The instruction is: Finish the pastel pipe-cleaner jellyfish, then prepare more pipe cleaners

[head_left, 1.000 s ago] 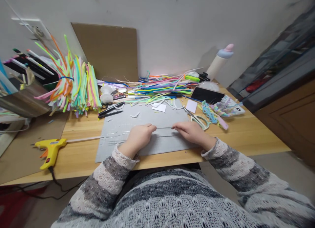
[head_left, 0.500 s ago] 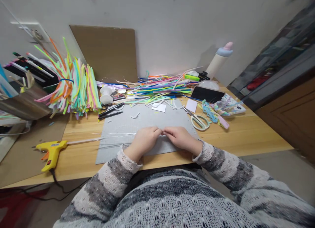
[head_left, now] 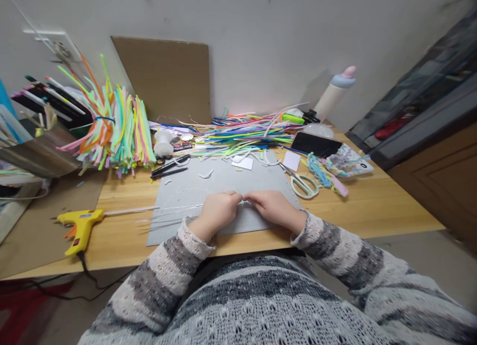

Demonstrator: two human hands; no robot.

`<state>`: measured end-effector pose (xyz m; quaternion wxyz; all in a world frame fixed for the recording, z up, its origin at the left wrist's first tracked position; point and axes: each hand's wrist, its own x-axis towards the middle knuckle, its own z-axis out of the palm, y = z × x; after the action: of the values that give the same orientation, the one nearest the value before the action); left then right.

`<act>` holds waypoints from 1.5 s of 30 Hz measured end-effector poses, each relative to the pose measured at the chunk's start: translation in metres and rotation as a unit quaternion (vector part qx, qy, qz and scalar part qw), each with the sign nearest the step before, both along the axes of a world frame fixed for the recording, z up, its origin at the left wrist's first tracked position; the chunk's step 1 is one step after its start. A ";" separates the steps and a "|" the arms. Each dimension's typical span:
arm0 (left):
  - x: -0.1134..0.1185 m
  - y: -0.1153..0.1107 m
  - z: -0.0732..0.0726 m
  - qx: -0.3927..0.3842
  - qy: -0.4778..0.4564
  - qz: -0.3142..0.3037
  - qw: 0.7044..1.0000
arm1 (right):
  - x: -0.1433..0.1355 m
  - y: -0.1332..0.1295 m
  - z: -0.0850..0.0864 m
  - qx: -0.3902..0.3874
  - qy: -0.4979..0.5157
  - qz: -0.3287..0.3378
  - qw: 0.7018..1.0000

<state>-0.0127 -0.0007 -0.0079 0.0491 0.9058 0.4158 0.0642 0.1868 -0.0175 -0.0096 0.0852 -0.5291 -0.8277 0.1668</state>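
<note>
My left hand (head_left: 220, 211) is closed above the front of the grey mat (head_left: 186, 191). Thin, shiny wires (head_left: 179, 207) stick out from it to the left, past the mat's edge. Facing it, my right hand (head_left: 274, 207) is pinched, its fingertips close to those of my left hand. What the right fingers grip is too small or hidden to make out. On the mat lie a bent white piece (head_left: 206, 174) and a white card (head_left: 242, 162). Scissors with pale handles (head_left: 303, 186) rest at the mat's right edge.
A yellow glue gun (head_left: 81, 228) with a glue stick lies on the left. Behind are a bundle of pipe cleaners (head_left: 126, 131), a loose pile of them (head_left: 246, 133), black pens (head_left: 169, 171) and leaning cardboard (head_left: 167, 81). A phone (head_left: 316, 144) and a bottle (head_left: 331, 96) are at back right.
The fingertips of my two hands have come slightly apart, and the left hand has shifted a little left. The wires have swung slightly. The view has tilted a bit.
</note>
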 end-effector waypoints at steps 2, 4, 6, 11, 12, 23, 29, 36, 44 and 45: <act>-0.003 0.004 0.000 -0.002 -0.009 0.004 1.000 | 0.011 0.003 0.003 -0.017 0.014 0.020 1.000; -0.006 0.006 -0.001 -0.010 -0.022 -0.006 1.000 | 0.021 0.006 0.004 -0.043 0.028 0.037 0.998; -0.007 0.007 -0.001 -0.017 -0.031 -0.025 0.999 | 0.028 0.007 0.004 -0.071 0.053 0.056 0.994; -0.007 0.006 0.000 -0.011 -0.028 -0.059 0.998 | 0.031 0.007 -0.001 -0.134 0.150 0.074 0.977; -0.007 0.006 0.000 -0.008 -0.028 -0.063 0.998 | 0.032 0.008 -0.001 -0.148 0.173 0.076 0.971; -0.012 0.006 0.002 0.027 -0.046 -0.052 0.997 | 0.053 0.014 -0.006 -0.535 0.404 -0.071 0.739; -0.011 0.007 0.002 0.037 -0.053 -0.056 0.996 | 0.056 0.013 -0.006 -0.527 0.400 -0.079 0.745; -0.012 0.007 0.002 0.038 -0.044 -0.057 0.997 | 0.052 0.010 0.000 -0.442 0.345 -0.117 0.820; -0.011 0.008 0.000 0.037 -0.058 -0.071 0.995 | 0.047 0.014 0.002 -0.468 0.384 -0.099 0.790; -0.012 0.008 0.000 0.035 -0.062 -0.072 0.995 | 0.047 0.014 0.001 -0.472 0.400 -0.093 0.780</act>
<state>-0.0244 0.0068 -0.0078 0.0476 0.9288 0.3433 0.1309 0.2338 -0.0031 -0.0085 0.1637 -0.4631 -0.4833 0.7247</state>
